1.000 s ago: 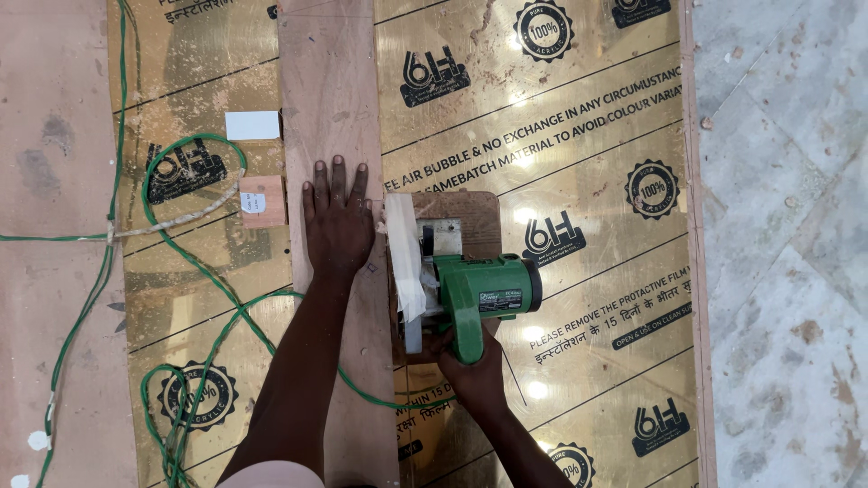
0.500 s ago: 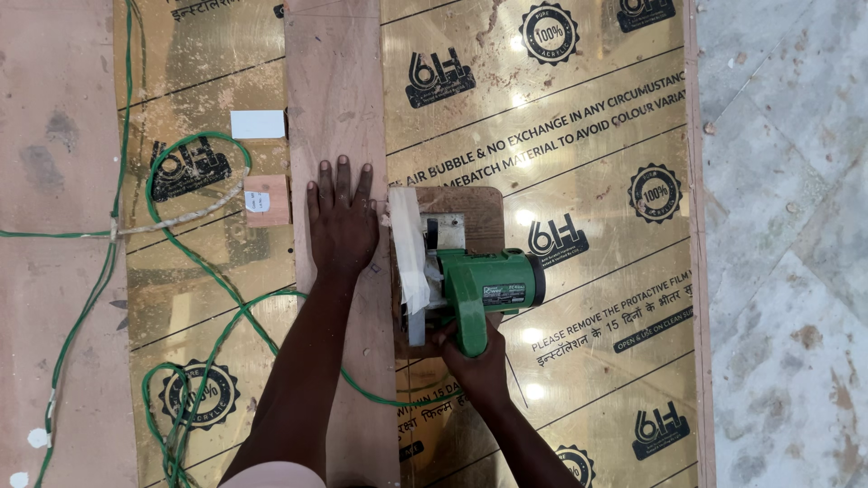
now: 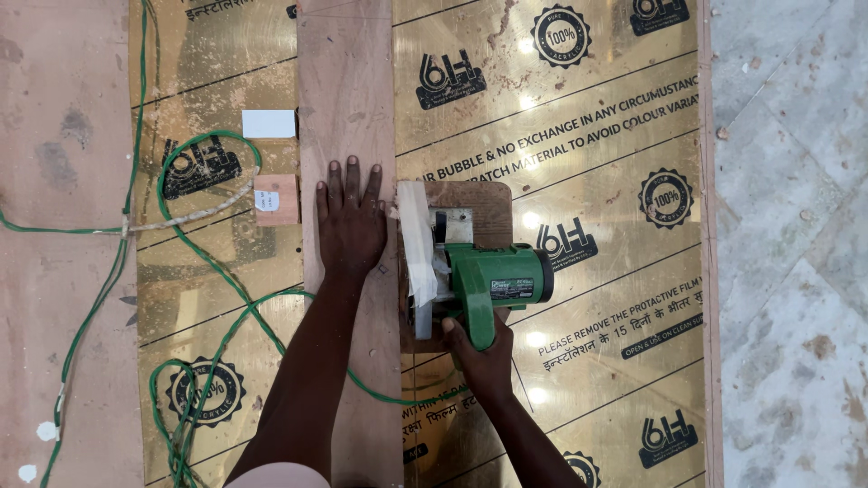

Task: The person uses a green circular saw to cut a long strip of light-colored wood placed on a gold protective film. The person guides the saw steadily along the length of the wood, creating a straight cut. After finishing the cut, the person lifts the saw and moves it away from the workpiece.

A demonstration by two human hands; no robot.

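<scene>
My left hand (image 3: 351, 220) lies flat, fingers spread, on a long brown wooden strip (image 3: 344, 99) that runs up the middle of a gold protective-film sheet (image 3: 579, 145). Just right of it, my right hand (image 3: 479, 351) grips the rear handle of a green circular saw (image 3: 484, 280). The saw's white blade guard (image 3: 418, 242) sits against the strip's right edge, and its brown base plate (image 3: 477, 201) rests on the gold sheet.
A green cable (image 3: 194, 271) loops over the gold sheet on the left and passes under my arm. A small white block (image 3: 268, 124) and a small wooden block (image 3: 276, 200) lie left of the strip. Plywood (image 3: 63, 244) lies at left, stone floor (image 3: 796, 271) at right.
The saw and both hands sit slightly lower and to the right in view than a second ago; their hold and placement are unchanged.
</scene>
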